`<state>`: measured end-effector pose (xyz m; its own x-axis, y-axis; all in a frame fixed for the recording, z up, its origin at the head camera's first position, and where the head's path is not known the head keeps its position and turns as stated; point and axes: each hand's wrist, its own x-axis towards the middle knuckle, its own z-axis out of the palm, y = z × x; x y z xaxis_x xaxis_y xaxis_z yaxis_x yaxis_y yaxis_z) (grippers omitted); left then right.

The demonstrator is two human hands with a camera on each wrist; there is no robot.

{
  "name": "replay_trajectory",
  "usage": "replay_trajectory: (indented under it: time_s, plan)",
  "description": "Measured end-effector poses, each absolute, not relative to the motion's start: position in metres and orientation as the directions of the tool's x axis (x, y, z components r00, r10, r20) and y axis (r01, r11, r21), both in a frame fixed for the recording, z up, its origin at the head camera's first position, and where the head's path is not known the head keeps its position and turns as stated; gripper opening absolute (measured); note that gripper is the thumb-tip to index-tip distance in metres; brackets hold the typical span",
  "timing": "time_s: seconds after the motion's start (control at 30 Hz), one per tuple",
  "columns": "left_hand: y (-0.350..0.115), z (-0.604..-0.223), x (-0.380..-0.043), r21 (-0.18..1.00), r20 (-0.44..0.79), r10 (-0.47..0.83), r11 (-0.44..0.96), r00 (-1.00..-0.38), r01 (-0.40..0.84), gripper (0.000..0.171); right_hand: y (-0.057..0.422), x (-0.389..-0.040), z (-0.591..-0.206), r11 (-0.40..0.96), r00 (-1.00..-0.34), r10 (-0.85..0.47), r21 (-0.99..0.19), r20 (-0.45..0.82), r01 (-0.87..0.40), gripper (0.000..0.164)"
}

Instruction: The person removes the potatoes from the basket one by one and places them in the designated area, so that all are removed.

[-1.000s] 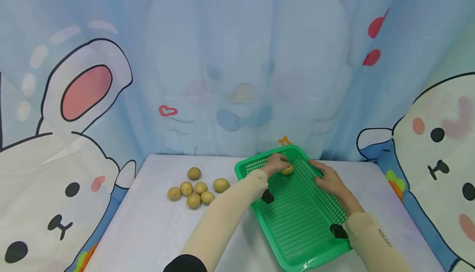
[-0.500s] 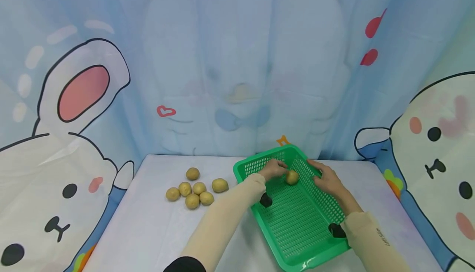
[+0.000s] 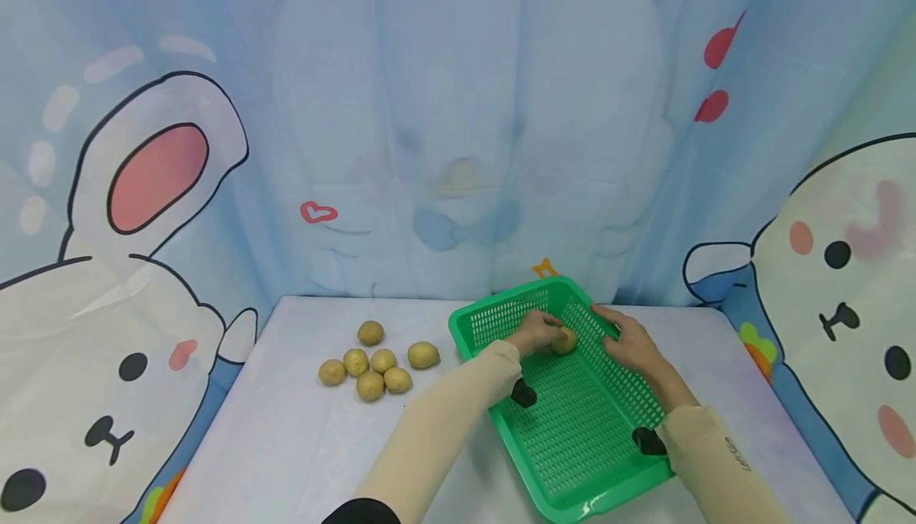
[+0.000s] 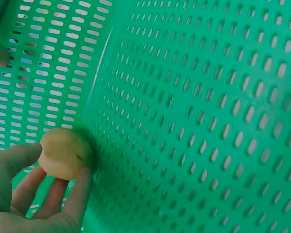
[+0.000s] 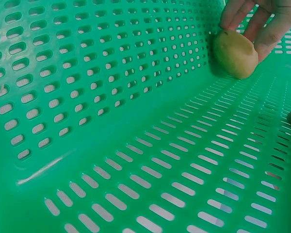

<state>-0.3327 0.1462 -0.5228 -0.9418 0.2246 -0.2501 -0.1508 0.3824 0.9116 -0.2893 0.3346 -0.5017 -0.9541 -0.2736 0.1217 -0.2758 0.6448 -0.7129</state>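
Observation:
A green perforated plastic basket (image 3: 580, 428) stands on the table. In its far part, my left hand (image 3: 535, 333) holds a small yellow-brown potato (image 3: 564, 341) with thumb and fingertips. The left wrist view shows the potato (image 4: 65, 154) pinched close against the basket's mesh, the thumb on one side and the fingers on the other. My right hand (image 3: 633, 343) grips the basket's right rim; its thumb lies on the inner side of the wall. At the right of the right wrist view, the potato (image 5: 236, 54) appears between the left fingers.
Several loose potatoes (image 3: 370, 386) lie grouped on the white-covered table (image 3: 286, 436), left of the basket. A blue curtain (image 3: 458, 110) with cartoon rabbits hangs behind the table.
The potato has come nearer within the basket. Half a second ago the left fingers were drawn back beside it; now they pinch it again. The right hand has stayed on the rim.

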Motion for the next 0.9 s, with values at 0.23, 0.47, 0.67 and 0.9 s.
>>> replay_trajectory:
  time_s: [0.23,0.47,0.67,0.9]
  plan:
    - [0.151,-0.532,-0.333,0.912,-0.218,0.177,0.386,-0.96,-0.136,0.024,0.336,-0.291,-0.502,0.632,-0.952,-0.28,-0.722,0.123,-0.279,0.064]
    - [0.151,-0.536,-0.332,0.92,-0.21,0.155,0.364,-0.965,-0.142,0.022,0.337,-0.291,-0.509,0.632,-0.949,-0.273,-0.713,0.16,-0.302,0.063]
    - [0.15,-0.538,-0.332,0.922,-0.203,0.147,0.363,-0.968,-0.138,0.022,0.337,-0.292,-0.51,0.639,-0.952,-0.265,-0.712,0.15,-0.29,0.062]
    - [0.141,-0.531,-0.329,0.947,-0.238,0.216,0.269,-0.947,-0.177,0.023,0.336,-0.291,-0.507,0.644,-0.957,-0.265,-0.718,0.117,-0.266,0.063]
